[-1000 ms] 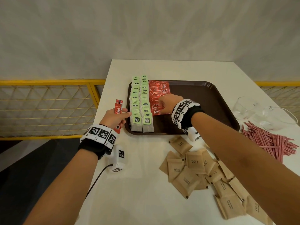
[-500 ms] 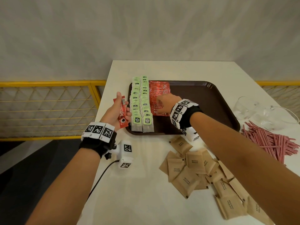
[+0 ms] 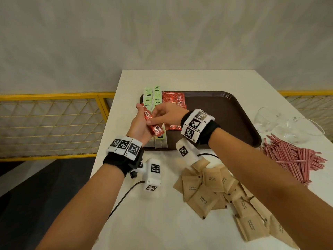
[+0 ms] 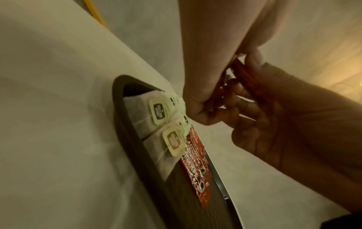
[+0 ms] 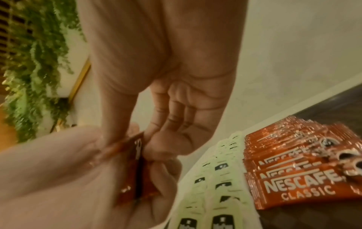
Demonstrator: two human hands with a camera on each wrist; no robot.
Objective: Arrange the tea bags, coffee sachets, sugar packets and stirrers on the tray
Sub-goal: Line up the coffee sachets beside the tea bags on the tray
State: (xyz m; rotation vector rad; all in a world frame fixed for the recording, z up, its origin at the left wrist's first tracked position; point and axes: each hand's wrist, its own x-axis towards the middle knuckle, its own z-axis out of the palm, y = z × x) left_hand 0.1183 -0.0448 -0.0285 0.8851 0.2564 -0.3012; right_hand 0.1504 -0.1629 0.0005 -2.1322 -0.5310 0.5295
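Note:
The brown tray (image 3: 225, 112) holds two rows of green-tagged tea bags (image 3: 155, 92) along its left side. Beside them lies a row of red coffee sachets (image 3: 173, 98). My left hand (image 3: 142, 116) is palm up over the tray's left edge and holds a small bundle of red coffee sachets (image 3: 155, 128). My right hand (image 3: 155, 115) has reached across and pinches the top sachet of that bundle. In the right wrist view its thumb and fingers close on the sachet (image 5: 135, 167). Brown sugar packets (image 3: 207, 188) and pink stirrers (image 3: 292, 156) lie loose on the white table.
Two clear glass bowls (image 3: 295, 129) stand to the right of the tray, behind the stirrers. The tray's middle and right are bare. A yellow railing (image 3: 54, 98) runs past the table's left edge, with a drop to the floor below.
My left hand moved right, over the tea bags, turning the sachets palm up. My right hand left the sachet row on the tray and came across to pinch the held sachet.

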